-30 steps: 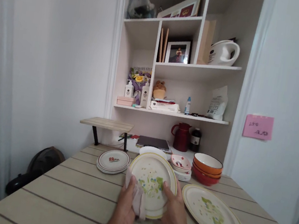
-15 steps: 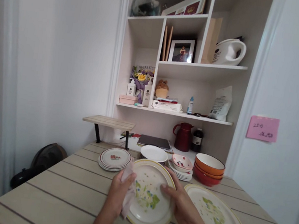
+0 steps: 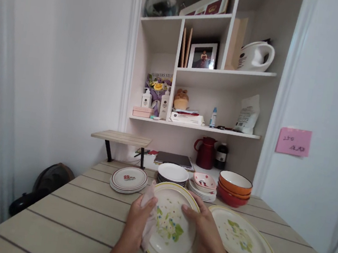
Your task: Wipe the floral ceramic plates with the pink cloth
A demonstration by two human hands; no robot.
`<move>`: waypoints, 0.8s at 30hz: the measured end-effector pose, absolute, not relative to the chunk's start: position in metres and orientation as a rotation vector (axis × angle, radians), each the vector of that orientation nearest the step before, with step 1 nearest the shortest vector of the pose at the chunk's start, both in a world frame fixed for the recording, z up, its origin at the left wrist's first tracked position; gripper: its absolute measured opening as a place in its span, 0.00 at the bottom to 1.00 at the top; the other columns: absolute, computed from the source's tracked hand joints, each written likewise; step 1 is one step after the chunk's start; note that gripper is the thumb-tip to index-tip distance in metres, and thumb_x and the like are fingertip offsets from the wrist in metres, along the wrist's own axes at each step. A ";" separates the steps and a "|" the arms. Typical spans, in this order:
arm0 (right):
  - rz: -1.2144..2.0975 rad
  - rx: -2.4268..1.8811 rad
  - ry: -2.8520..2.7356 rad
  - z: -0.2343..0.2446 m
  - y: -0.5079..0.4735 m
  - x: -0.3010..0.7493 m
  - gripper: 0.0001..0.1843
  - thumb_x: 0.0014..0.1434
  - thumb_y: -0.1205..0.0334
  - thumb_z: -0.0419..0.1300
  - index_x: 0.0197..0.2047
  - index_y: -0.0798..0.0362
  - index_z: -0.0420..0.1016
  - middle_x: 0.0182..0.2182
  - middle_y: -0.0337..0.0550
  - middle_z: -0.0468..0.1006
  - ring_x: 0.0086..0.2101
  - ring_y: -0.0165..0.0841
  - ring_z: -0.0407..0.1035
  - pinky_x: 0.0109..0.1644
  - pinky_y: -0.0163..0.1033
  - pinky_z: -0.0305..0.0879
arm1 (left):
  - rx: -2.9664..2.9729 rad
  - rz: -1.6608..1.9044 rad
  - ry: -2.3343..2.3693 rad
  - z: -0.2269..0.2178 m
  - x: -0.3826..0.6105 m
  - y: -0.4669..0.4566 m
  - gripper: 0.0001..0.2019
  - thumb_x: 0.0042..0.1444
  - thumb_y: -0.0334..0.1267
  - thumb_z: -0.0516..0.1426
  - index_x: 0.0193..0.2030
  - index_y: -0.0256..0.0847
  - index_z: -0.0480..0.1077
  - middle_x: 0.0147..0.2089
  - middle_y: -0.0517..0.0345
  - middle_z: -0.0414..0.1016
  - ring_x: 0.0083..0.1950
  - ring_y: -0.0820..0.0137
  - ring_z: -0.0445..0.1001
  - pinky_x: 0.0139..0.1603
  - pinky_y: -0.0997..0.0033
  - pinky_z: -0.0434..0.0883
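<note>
A cream plate (image 3: 166,242) with a yellow rim and a green floral print is held up, tilted, above the near part of the table. My right hand (image 3: 203,220) grips its right edge, thumb on the face and fingers behind. A pale pink cloth (image 3: 149,227) is in my left hand (image 3: 138,218), pressed around the plate's left edge with the thumb in front. To the right, a larger oval platter (image 3: 258,252) with a similar print lies on the table.
Behind the hands, the wooden table (image 3: 67,212) bears a stack of red-rimmed plates (image 3: 129,179), white plates (image 3: 173,172), small dishes (image 3: 204,182) and orange and red bowls (image 3: 234,189). Beyond stand a small raised shelf (image 3: 120,137), a laptop (image 3: 173,159) and a red jug (image 3: 205,153).
Both hands and the plate have shifted very slightly, and the cloth now sits a little differently along the plate's left edge. The whole view has moved a little.
</note>
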State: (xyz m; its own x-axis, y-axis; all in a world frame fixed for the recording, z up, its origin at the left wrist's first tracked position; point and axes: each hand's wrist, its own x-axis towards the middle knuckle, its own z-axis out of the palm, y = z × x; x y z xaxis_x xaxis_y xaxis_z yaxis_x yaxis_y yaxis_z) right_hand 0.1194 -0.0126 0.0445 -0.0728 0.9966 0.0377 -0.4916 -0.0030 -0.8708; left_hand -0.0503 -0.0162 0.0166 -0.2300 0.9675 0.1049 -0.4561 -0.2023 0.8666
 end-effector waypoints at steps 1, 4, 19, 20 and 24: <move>1.442 -0.770 -0.864 0.044 -0.013 0.119 0.44 0.39 0.61 0.71 0.60 0.52 0.64 0.28 0.44 0.82 0.27 0.44 0.77 0.32 0.46 0.73 | 0.805 1.668 0.871 0.015 -0.049 -0.015 0.24 0.42 0.45 0.67 0.45 0.33 0.74 0.38 0.46 0.81 0.39 0.59 0.79 0.41 0.64 0.74; 1.416 -0.758 -0.802 0.043 -0.011 0.118 0.46 0.38 0.60 0.72 0.61 0.51 0.63 0.27 0.44 0.82 0.27 0.45 0.77 0.31 0.46 0.73 | 0.705 1.678 0.850 0.009 -0.043 -0.011 0.25 0.42 0.45 0.68 0.46 0.34 0.74 0.40 0.45 0.82 0.39 0.58 0.80 0.41 0.62 0.75; 1.380 -0.594 -0.531 0.026 -0.014 0.088 0.47 0.43 0.58 0.71 0.64 0.43 0.56 0.35 0.41 0.83 0.34 0.43 0.78 0.40 0.50 0.74 | 0.387 1.656 0.639 -0.002 -0.025 -0.006 0.26 0.48 0.45 0.65 0.53 0.37 0.70 0.48 0.42 0.79 0.49 0.53 0.78 0.48 0.56 0.76; 1.394 -0.591 -0.529 0.025 -0.014 0.086 0.46 0.44 0.58 0.70 0.64 0.44 0.55 0.35 0.42 0.84 0.34 0.43 0.78 0.40 0.50 0.74 | 0.382 1.647 0.640 -0.003 -0.026 -0.006 0.26 0.48 0.45 0.65 0.53 0.37 0.69 0.49 0.42 0.79 0.50 0.53 0.77 0.49 0.56 0.76; 1.427 -0.584 -0.518 0.022 -0.012 0.087 0.44 0.46 0.61 0.69 0.63 0.47 0.56 0.32 0.44 0.84 0.32 0.42 0.78 0.41 0.51 0.74 | 0.382 1.583 0.647 -0.003 -0.029 -0.007 0.27 0.48 0.45 0.64 0.54 0.37 0.69 0.50 0.40 0.78 0.51 0.51 0.76 0.50 0.53 0.75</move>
